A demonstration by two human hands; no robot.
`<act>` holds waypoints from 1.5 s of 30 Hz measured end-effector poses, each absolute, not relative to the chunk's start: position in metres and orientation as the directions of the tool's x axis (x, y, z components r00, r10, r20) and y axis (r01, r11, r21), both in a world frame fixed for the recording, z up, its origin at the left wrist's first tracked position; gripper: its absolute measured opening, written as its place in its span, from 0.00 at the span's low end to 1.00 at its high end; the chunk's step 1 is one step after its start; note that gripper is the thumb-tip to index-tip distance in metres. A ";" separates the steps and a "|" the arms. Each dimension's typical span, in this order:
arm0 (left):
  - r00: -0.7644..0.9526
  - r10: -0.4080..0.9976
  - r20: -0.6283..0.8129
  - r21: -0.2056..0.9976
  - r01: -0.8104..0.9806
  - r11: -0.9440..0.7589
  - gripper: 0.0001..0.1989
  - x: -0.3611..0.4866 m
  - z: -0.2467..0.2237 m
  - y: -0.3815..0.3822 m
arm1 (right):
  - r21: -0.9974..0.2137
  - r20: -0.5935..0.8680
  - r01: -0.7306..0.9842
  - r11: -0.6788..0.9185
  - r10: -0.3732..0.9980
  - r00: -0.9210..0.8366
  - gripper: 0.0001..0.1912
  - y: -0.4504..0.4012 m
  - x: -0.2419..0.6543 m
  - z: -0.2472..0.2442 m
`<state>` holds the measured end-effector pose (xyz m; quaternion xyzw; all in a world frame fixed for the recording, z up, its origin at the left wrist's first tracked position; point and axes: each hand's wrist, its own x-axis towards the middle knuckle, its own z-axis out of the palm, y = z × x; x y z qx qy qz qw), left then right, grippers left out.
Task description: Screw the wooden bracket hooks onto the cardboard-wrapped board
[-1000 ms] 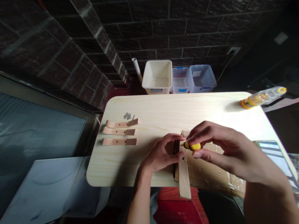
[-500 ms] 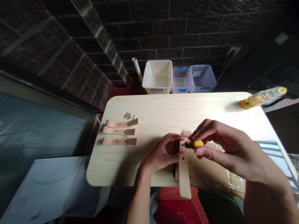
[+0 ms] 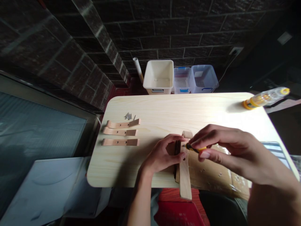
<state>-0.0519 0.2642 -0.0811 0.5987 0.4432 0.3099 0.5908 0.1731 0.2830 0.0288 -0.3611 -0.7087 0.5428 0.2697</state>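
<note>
My left hand (image 3: 160, 157) grips a curved wooden hook (image 3: 185, 182) with screw holes, thumb and fingers along its left side. The hook lies across a piece of brown cardboard (image 3: 209, 172), its lower end jutting past the table's near edge. In my right hand (image 3: 235, 153) is a small yellow-and-black screwdriver (image 3: 196, 148), pinched between thumb and fingers. Its tip meets the hook near the upper hole; a small metal glint shows there, but I cannot tell if it is a screw head.
Three similar wooden hooks (image 3: 121, 142) lie at the left of the table (image 3: 164, 110), with several screws (image 3: 128, 116) behind them. A clear bit case with yellow ends (image 3: 264, 98) stands at the far right. Plastic bins (image 3: 158, 75) sit beyond the table.
My right hand has turned the screwdriver, its fingers now further over the handle. My left hand and the hook have stayed nearly in place.
</note>
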 end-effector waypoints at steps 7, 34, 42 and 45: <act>0.425 0.887 -0.180 0.980 0.154 0.125 0.24 -0.053 -0.078 0.266 | -0.969 0.007 0.197 0.149 0.814 -0.580 0.10 0.283 0.164 0.028; 0.425 0.890 -0.163 0.981 0.165 0.100 0.23 -0.054 -0.082 0.265 | -0.977 -0.004 0.175 0.125 0.803 -0.596 0.10 0.281 0.168 0.030; 0.439 0.885 -0.157 0.985 0.137 0.107 0.21 -0.053 -0.082 0.265 | -0.979 -0.007 0.172 0.114 0.814 -0.580 0.11 0.284 0.171 0.024; 0.440 0.884 -0.158 0.985 0.139 0.106 0.21 -0.053 -0.081 0.265 | -0.975 0.012 0.176 0.138 0.818 -0.575 0.11 0.284 0.169 0.025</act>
